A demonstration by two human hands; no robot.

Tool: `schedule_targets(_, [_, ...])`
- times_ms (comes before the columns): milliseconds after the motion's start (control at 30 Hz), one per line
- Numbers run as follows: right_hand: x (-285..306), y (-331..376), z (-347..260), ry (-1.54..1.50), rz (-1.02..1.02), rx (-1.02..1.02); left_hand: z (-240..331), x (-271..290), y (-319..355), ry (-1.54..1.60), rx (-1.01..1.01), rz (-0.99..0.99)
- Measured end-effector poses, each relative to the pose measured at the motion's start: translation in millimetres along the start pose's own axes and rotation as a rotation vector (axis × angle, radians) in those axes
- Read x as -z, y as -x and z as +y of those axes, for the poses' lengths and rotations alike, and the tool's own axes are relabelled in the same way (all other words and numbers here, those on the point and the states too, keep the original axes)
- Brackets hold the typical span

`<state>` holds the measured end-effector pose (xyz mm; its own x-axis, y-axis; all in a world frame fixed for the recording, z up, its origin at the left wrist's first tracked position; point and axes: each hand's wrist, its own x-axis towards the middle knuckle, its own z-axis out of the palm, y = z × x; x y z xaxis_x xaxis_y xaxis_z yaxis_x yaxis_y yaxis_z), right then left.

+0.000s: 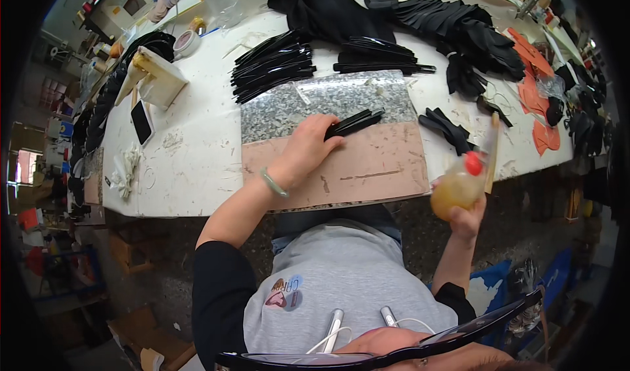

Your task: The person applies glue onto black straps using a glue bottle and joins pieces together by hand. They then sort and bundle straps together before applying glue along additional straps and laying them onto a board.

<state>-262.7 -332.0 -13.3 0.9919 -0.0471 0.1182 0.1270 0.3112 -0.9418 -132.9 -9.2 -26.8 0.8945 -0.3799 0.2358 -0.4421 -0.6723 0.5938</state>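
Observation:
My left hand (307, 146), with a pale green bangle on its wrist, is closed around one end of a small bundle of glossy black strips (356, 123). The bundle lies over a tan board (367, 164) that covers the near part of a speckled grey stone slab (275, 118). Off the table's front edge, my right hand (467, 219) grips a clear bottle (454, 194) with a red cap and amber liquid inside. The bottle is tilted and slightly blurred. A thin wooden stick (492, 158) shows just beyond it; whether my hand touches the stick I cannot tell.
Stacks of glossy black strips (275, 66) lie behind the slab. Black fabric pieces (446, 26) and orange pieces (528, 56) spread across the back right. A phone (142, 122) leans on a block (161, 82) at left, near a tape roll (186, 43). Black folded strips (446, 129) lie right.

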Motion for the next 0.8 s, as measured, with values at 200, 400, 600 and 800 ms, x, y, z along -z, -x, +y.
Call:
schedule_targets(200, [-31.8,-6.7,-6.5,0.139,-0.026,-0.188,57.4,0.4,8.4,0.311,-0.009,0.022])
schedule_targets(400, [-52.2,-4.9,-12.7,0.458,-0.072,-0.21,102.7,-42.0,10.4,1.443,0.317,-0.204])
schedule_targets(600, [-58.0,-5.2,27.2,-0.009,0.125,0.268,122.3,-50.5,5.5,1.946,0.489,-0.052])
schedule_targets(800, [-90.8,-36.9,44.0,0.09,0.285,0.448,116.9,-62.2,18.8,1.826,0.611,-0.214])
